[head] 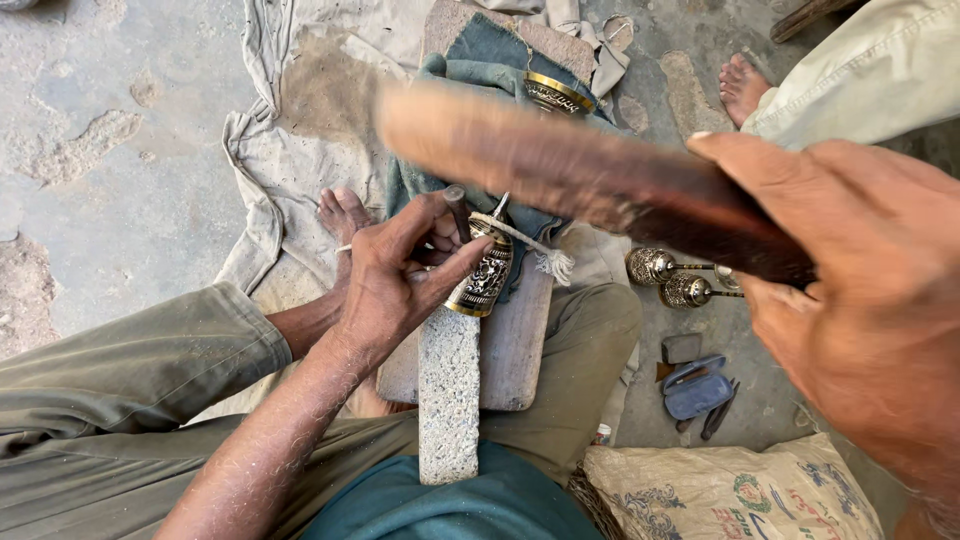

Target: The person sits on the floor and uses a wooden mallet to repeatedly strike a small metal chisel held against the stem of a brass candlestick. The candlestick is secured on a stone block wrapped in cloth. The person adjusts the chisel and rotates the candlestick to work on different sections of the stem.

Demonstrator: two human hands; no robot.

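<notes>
Metal cylinder (pixel 484 276) w/in L grip (pixel 395 285)

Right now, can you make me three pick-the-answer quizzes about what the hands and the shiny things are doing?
1. Where does the engraved brass cylinder rest?
A. on the long grey stone bar
B. inside the printed woven sack
C. on the bare concrete floor

2. How many small round engraved metal knobs lie on the ground by the right knee?
A. two
B. five
C. none

3. What is the right hand doing?
A. lying open and flat
B. gripping a dark wooden stick, blurred in motion
C. holding a cup

Answers: 1 A, the cylinder sits at the bar's top end, steadied by the left hand. 2 A, a pair lies side by side. 3 B, its fingers wrap the stick's dark end.
</notes>
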